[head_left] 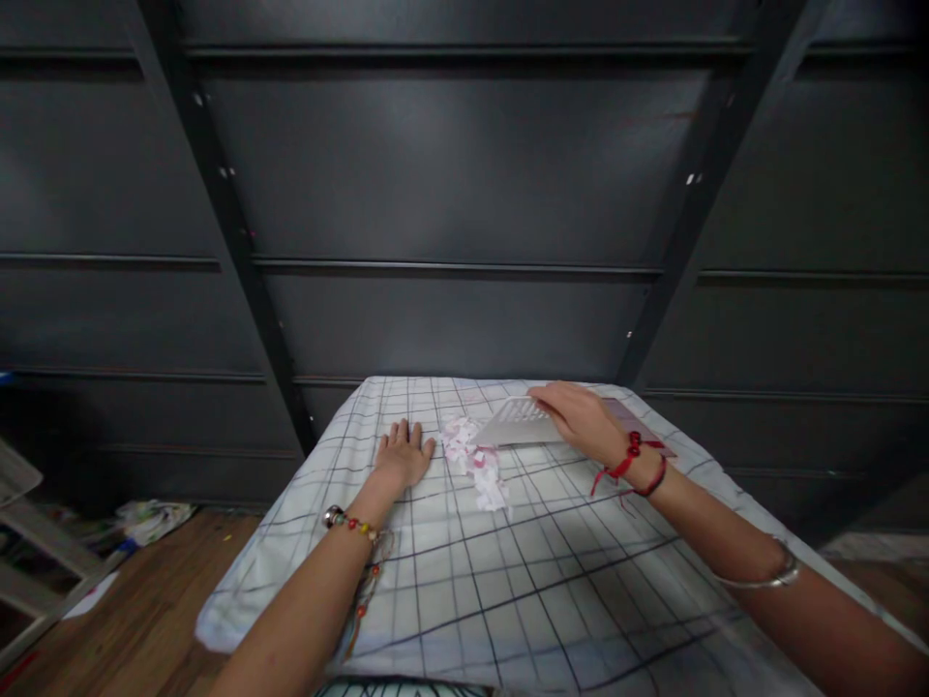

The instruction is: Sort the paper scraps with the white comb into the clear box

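My left hand (pixel 404 457) lies flat on the white checked cloth, fingers spread, holding nothing. Just right of it is a loose heap of torn white and pink paper scraps (pixel 471 450). My right hand (pixel 581 418) grips the far upper edge of a white slotted plastic tray (pixel 519 421), perhaps a shallow basket. The tray is tilted, and its left end touches or nearly touches the scraps. My right fingertips are partly hidden behind its rim. Beyond my right wrist lies a flat mauve sheet or board (pixel 631 423), partly covered by the hand.
The checked cloth (pixel 464 571) drapes over the table and hangs down its sides. Behind it rises a dark metal panel wall (pixel 450 174) with ribs. At the lower left stand a pale wooden frame (pixel 50 542) and a crumpled cloth (pixel 152 518) on the wooden floor (pixel 181 581).
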